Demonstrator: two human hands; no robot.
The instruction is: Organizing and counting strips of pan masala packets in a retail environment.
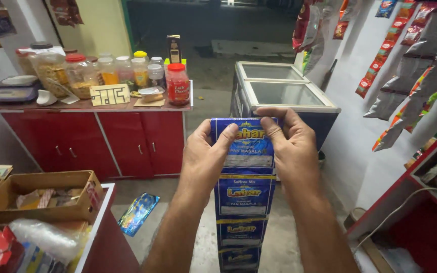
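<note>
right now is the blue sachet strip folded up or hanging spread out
Spread out: the blue sachet strip hangs straight down in a chain, its top sachet pinched between the left hand and right hand.

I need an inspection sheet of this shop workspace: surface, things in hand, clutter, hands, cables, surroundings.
Surface: red counter with jars, a scale and a red-lidded jar.
Things in hand: blue sachet strip, hanging down from the top sachet.
Clutter: cardboard box of small items; blue wrapper on the floor.
Hands: left hand and right hand both pinch the strip's top sachet.
Cables: white cable at the right shelf.
Surroundings: chest freezer; snack strips hanging on the right wall.
</note>
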